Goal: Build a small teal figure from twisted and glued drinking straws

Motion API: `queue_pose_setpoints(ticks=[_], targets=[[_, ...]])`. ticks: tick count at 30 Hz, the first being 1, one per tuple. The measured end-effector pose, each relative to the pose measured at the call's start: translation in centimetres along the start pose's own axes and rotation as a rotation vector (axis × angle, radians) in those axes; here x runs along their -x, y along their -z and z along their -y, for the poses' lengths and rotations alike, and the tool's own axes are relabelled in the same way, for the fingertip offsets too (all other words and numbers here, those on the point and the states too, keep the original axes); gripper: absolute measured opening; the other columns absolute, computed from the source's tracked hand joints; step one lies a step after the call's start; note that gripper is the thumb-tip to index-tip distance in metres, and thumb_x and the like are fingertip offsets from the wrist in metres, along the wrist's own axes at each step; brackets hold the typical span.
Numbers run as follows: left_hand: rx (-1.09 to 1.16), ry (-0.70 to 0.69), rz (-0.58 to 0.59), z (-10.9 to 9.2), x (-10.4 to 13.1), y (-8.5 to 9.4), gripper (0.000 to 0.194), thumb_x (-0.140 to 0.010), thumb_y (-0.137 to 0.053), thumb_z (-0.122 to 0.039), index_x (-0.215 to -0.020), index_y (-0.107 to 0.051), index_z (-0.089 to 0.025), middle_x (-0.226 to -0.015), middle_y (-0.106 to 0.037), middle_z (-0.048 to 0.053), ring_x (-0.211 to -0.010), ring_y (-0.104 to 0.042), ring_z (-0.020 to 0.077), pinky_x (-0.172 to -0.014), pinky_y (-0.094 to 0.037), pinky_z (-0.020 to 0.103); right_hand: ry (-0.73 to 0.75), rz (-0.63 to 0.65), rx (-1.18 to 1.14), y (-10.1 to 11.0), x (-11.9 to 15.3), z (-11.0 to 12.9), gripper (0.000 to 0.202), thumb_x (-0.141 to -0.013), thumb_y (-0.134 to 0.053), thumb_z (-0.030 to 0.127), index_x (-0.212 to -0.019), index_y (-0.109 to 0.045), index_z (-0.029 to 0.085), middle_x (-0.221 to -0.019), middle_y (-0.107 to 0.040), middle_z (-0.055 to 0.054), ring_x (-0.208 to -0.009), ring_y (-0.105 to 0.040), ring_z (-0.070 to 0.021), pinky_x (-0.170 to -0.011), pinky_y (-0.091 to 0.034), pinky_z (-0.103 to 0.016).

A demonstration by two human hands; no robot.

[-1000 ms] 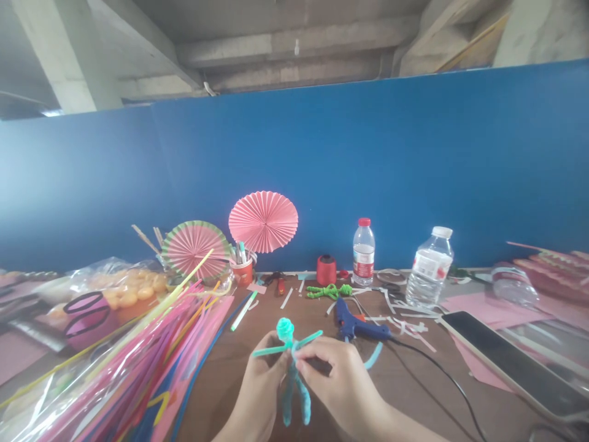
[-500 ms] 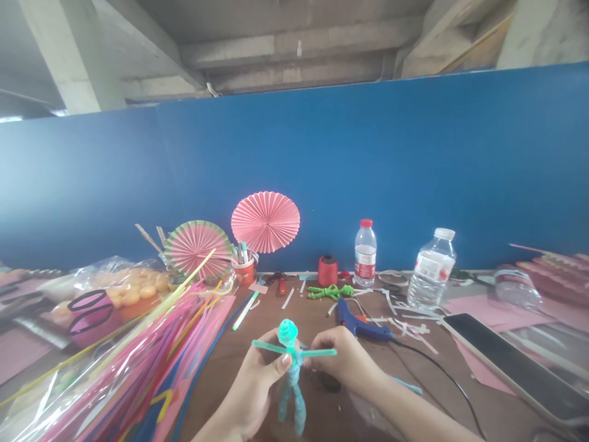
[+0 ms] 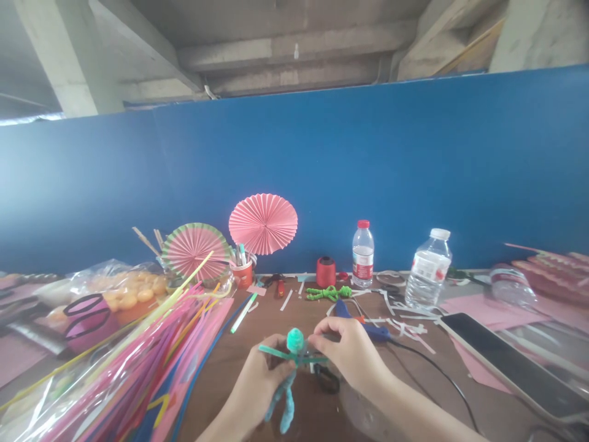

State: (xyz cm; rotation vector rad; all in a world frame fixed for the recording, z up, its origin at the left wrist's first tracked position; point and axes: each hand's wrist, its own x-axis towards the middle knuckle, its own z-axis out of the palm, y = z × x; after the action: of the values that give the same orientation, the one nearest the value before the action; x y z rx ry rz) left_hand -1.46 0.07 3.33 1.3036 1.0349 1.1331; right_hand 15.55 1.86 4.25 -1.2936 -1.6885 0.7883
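A turquoise pipe-cleaner figure [image 3: 295, 341] has a coiled round head, two straight arms stretched sideways and two thicker, paler legs hanging down to the left. My left hand [image 3: 260, 380] pinches its body just under the head, thumb in front. Beside the head, my right hand [image 3: 352, 353] has thumb and index finger drawn together above the figure's right-hand arm; anything between those fingertips is too small to make out. A dark object [image 3: 327, 379], partly hidden, lies on the table beneath my right hand.
Blue glue gun [image 3: 375, 331] with a cable, green pipe-cleaner piece [image 3: 329, 293], red spool [image 3: 326, 271], two upright water bottles [image 3: 363, 255] [image 3: 429, 270] and a phone [image 3: 510, 362] are around. Pipe cleaners [image 3: 156, 356] fill the left; paper fans [image 3: 263, 224] stand behind.
The figure's head has shifted slightly right and down, and its legs have swung left. My right hand has risen to beside the head, uncovering more of the dark object.
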Motion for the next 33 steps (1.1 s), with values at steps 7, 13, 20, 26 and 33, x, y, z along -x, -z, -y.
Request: queue_pose_setpoints(ticks=[7,13,20,26,33], targets=[[0.093,-0.085,-0.206,0.6,0.0,-0.5,0.016,-0.062,-0.068,-0.027,-0.070,-0.061,-0.015,-0.060,-0.057,0.000,-0.054,-0.049,0.0112,-0.049,-0.037,0.020,0.186,0.024,-0.003,-0.8,1.7,0.9,0.014,-0.076,-0.052,0.024,-0.068,-0.063,0.019,-0.067,-0.061,0.000,-0.062,-0.055,-0.0125,-0.056,-0.039,-0.019],[0.404,-0.067,-0.231,0.9,0.3,-0.6,0.010,-0.069,-0.064,-0.022,-0.076,-0.058,-0.018,-0.068,-0.058,-0.002,-0.062,-0.054,0.0107,-0.059,-0.044,0.020,0.373,0.049,0.044,-2.1,2.1,-0.8,0.013,-0.077,-0.051,0.021,-0.073,-0.063,0.018,-0.065,-0.057,0.000,-0.058,-0.051,-0.0109,-0.055,-0.038,-0.019],[0.489,-0.032,-0.252,1.5,0.3,0.0,0.025,-0.068,-0.066,-0.020,-0.093,-0.060,-0.021,-0.083,-0.065,0.000,-0.078,-0.059,0.0142,-0.073,-0.046,0.024,0.360,0.127,0.019,-2.5,1.5,-2.0,0.013,-0.074,-0.058,0.018,-0.063,-0.065,0.020,-0.065,-0.056,0.001,-0.062,-0.053,-0.0110,-0.058,-0.038,-0.019],[0.499,-0.015,-0.195,2.0,0.6,-0.1,0.028,-0.069,-0.065,-0.022,-0.096,-0.060,-0.021,-0.084,-0.064,0.003,-0.080,-0.058,0.0157,-0.075,-0.045,0.027,0.381,0.177,0.089,-2.6,1.6,-1.9,0.019,-0.074,-0.056,0.013,-0.058,-0.063,0.019,-0.062,-0.056,0.002,-0.063,-0.052,-0.0113,-0.060,-0.037,-0.018],[0.293,-0.086,0.107,0.8,1.3,0.3,0.011,-0.069,-0.064,-0.023,-0.077,-0.060,-0.017,-0.070,-0.056,0.002,-0.060,-0.051,0.0121,-0.053,-0.042,0.022,0.235,0.185,0.045,-1.6,0.4,-1.8,0.013,-0.070,-0.056,0.016,-0.060,-0.065,0.017,-0.060,-0.058,0.002,-0.058,-0.052,-0.0109,-0.054,-0.037,-0.018]])
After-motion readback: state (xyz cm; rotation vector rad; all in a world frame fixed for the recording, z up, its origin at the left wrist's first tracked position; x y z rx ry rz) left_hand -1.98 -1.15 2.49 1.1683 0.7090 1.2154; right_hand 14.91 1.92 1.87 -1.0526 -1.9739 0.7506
